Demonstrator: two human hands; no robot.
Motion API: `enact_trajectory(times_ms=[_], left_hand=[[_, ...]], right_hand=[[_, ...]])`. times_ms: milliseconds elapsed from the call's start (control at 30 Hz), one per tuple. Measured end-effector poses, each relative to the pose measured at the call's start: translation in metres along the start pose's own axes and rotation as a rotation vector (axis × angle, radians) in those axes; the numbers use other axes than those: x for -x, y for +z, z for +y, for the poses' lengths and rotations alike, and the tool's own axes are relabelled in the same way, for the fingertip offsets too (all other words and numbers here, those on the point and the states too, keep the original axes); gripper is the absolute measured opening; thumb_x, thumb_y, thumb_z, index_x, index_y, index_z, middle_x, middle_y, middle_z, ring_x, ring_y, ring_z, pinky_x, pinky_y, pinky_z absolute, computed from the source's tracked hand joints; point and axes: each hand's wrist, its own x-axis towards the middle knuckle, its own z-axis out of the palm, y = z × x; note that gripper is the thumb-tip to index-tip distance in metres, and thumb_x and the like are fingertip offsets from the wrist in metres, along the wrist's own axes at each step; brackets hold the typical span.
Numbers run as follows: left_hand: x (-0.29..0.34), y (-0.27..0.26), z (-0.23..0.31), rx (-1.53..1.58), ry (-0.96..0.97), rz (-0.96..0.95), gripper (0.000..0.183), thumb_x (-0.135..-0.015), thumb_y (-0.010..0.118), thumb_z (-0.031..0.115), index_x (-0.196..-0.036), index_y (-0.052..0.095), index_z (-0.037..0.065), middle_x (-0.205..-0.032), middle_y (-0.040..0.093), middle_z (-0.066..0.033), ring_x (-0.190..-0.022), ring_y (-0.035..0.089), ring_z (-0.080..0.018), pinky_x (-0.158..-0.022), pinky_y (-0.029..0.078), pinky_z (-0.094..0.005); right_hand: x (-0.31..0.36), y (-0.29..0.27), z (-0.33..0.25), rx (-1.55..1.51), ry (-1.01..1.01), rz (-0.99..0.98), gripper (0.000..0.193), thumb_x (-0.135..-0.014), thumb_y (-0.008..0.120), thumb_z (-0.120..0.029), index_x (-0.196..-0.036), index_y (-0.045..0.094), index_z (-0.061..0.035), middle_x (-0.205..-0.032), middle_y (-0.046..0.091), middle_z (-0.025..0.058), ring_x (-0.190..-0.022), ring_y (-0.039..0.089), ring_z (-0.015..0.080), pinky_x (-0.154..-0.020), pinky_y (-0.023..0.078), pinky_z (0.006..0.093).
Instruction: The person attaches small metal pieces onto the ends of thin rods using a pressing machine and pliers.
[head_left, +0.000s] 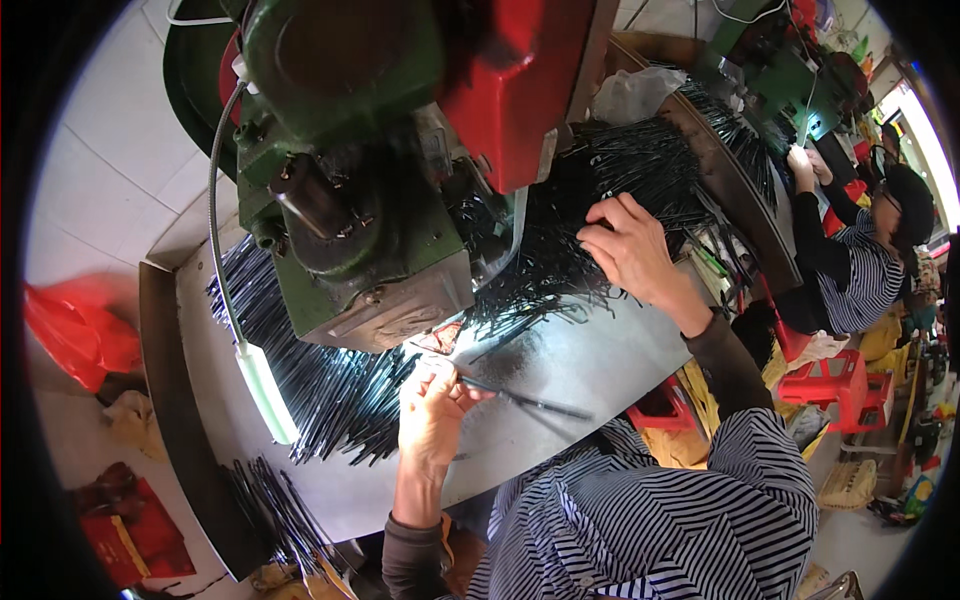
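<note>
My left hand (430,405) is closed around a thin dark rod (540,404), just below the lit working end of a green machine (375,290). The rod sticks out to the right over the metal tabletop (590,345). My right hand (635,250) hovers over a heap of dark thin pieces (560,240), its fingers loosely bent and apart, with nothing visible in them. A large bundle of long dark rods (340,400) lies left of and below the machine head. The rod's near end is hidden by my left fingers and glare.
A lamp (265,392) on a bendable stalk hangs at the left. More rods (275,510) stand at the table's lower left corner. A raised metal rim (170,400) edges the table. At the right, a co-worker (860,260) sits at another machine, near red stools (835,388).
</note>
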Motion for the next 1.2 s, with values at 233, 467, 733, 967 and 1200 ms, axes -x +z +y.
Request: enact_trajectory(times_ms=[233, 467, 733, 967, 1200], left_hand=[[-0.009, 0.002, -0.011, 0.169, 0.009, 0.062, 0.018, -0.082, 0.068, 0.019, -0.091, 0.06, 0.006, -0.078, 0.057, -0.0031, -0.067, 0.05, -0.0165, -0.067, 0.045, -0.0363], [-0.01, 0.002, -0.002, 0.116, 0.102, 0.241, 0.018, -0.081, 0.067, 0.02, -0.088, 0.059, 0.006, -0.075, 0.053, -0.0008, -0.062, 0.042, -0.0124, -0.058, 0.034, -0.0275], [-0.014, 0.009, -0.003, -0.15, 0.27, 0.262, 0.018, -0.084, 0.064, 0.015, -0.094, 0.062, 0.001, -0.074, 0.057, -0.0033, -0.06, 0.05, -0.0131, -0.056, 0.04, -0.0271], [-0.022, -0.001, -0.009, -0.327, 0.507, 0.273, 0.019, -0.082, 0.061, -0.003, -0.1, 0.056, -0.001, -0.075, 0.06, -0.0057, -0.057, 0.055, -0.0128, -0.048, 0.046, -0.0248], [-0.026, -0.001, -0.006, -0.327, 0.478, 0.303, 0.024, -0.081, 0.058, -0.007, -0.104, 0.052, -0.001, -0.073, 0.057, -0.0061, -0.052, 0.055, -0.0138, -0.047, 0.048, -0.0264]], right_hand=[[-0.009, 0.053, -0.111, -0.216, -0.322, 0.075, 0.018, -0.077, 0.061, -0.019, -0.094, 0.065, -0.0129, -0.081, 0.059, 0.0001, -0.076, 0.058, 0.0193, -0.067, 0.047, 0.0337], [-0.01, 0.072, -0.145, -0.819, 0.122, 0.028, 0.009, -0.08, 0.063, -0.011, -0.085, 0.068, -0.0049, -0.075, 0.067, 0.0083, -0.062, 0.065, 0.0251, -0.052, 0.05, 0.0332], [-0.013, 0.07, -0.148, -1.193, 0.463, -0.167, 0.014, -0.084, 0.063, -0.007, -0.093, 0.067, 0.0028, -0.08, 0.07, 0.012, -0.073, 0.066, 0.0126, -0.065, 0.052, 0.0267], [-0.015, 0.077, -0.15, -1.303, 0.637, -0.301, 0.015, -0.086, 0.063, -0.01, -0.091, 0.067, 0.0035, -0.073, 0.067, 0.0056, -0.064, 0.061, 0.0076, -0.058, 0.049, 0.0231], [-0.018, 0.075, -0.153, -1.354, 0.652, -0.297, 0.017, -0.087, 0.062, -0.009, -0.094, 0.067, 0.0047, -0.072, 0.067, 0.005, -0.063, 0.06, 0.0063, -0.056, 0.048, 0.0211]])
